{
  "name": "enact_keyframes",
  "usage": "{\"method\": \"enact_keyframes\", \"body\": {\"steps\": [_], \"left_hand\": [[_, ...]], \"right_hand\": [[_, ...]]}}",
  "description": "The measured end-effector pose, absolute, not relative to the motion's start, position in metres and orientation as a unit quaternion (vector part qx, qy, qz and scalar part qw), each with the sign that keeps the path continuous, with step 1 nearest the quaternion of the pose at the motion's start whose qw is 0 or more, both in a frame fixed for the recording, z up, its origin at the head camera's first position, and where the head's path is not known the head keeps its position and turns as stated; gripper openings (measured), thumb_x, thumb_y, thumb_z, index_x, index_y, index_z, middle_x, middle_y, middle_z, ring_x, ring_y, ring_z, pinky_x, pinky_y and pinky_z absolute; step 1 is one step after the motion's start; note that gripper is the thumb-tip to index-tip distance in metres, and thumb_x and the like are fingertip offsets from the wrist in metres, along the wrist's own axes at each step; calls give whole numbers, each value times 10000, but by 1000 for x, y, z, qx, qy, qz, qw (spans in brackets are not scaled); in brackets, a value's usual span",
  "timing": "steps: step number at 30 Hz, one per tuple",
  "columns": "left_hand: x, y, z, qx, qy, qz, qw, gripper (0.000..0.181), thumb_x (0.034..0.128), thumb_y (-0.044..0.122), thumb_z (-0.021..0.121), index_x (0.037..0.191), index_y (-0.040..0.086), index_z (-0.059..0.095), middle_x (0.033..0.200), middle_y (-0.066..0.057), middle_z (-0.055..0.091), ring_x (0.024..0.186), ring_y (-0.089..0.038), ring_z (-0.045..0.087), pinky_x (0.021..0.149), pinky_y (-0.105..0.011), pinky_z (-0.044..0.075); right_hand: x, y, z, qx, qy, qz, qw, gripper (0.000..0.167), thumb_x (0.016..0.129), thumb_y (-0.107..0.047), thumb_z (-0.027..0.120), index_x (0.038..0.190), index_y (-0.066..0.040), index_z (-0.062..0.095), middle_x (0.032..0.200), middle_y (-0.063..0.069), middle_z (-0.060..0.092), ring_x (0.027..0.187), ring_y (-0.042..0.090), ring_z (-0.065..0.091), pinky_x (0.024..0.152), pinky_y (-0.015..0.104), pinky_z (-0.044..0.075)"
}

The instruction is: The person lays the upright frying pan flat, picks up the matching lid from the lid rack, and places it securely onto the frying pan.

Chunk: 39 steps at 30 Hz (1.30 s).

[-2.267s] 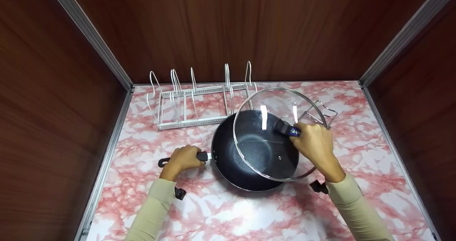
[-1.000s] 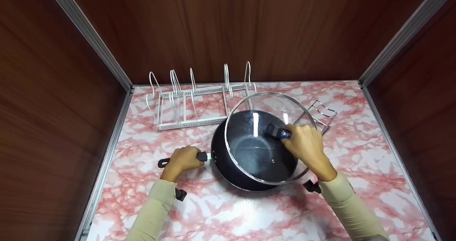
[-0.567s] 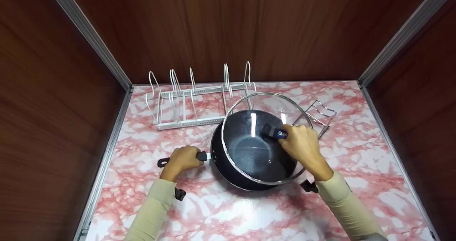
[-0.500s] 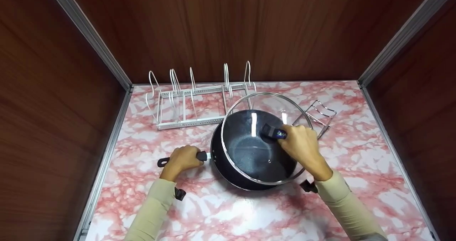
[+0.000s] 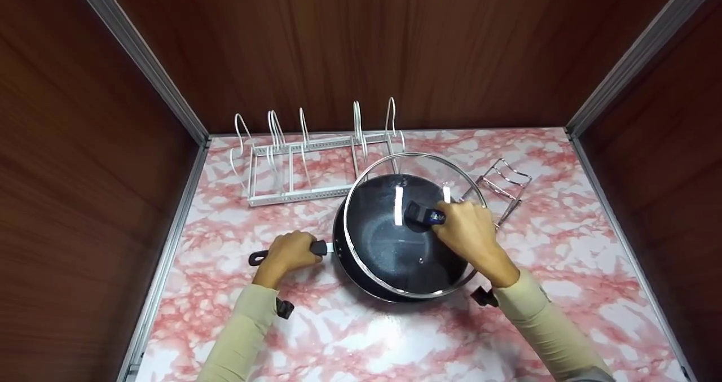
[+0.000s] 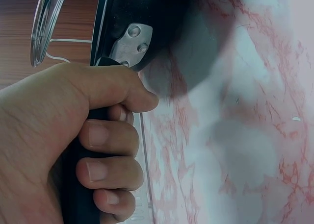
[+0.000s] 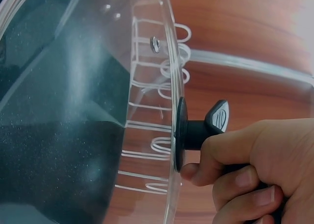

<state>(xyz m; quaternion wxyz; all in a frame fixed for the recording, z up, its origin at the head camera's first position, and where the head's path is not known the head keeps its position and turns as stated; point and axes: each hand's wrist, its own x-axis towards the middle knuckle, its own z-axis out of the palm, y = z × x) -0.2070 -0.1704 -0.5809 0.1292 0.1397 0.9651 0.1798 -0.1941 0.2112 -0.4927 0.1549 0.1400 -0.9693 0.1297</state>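
Observation:
A deep black frying pan [image 5: 344,266] sits on the tabletop. My left hand [image 5: 291,250] grips its black handle [image 5: 320,247], fingers curled round it and thumb laid along it in the left wrist view. My right hand [image 5: 469,232] holds a round glass lid [image 5: 428,165] by its black handle [image 5: 420,215], the fingers wrapped round that handle in the right wrist view. The lid hovers over the pan, covering most of it from above. A gap shows between the lid's metal rim [image 6: 46,28] and the pan in the left wrist view.
Behind the pan to the left stands a white wire rack [image 5: 299,196] with several upright loops. A small chrome wire stand [image 5: 507,181] is on the right, partly behind the lid. Wood-grain panels [image 5: 361,49] enclose the red-and-white marbled tabletop [image 5: 575,269] at back and sides.
My right hand has carried the glass lid leftward and down over the pan, so it covers more of it. My left hand and the pan have stayed in place.

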Motion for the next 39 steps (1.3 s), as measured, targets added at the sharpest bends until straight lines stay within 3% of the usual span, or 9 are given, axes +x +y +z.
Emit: {"method": "enact_keyframes", "body": {"steps": [24,39], "left_hand": [[-207,-169,-581,135,968,172,121,225,777,304,806,683,199,631,678,26,619,634,-206,541,634,-452,470],[-205,-169,-582,138,968,175,113,229,760,287,791,659,199,606,666,26,614,625,-212,550,617,-463,464]], "right_hand": [[-194,200,-500,170,-965,135,144,128,698,-61,786,810,-77,725,600,106,648,498,288,552,436,491,450],[-196,196,-503,179,-966,117,148,144,694,-94,801,726,-104,661,608,140,671,518,364,619,461,519,455]]}}
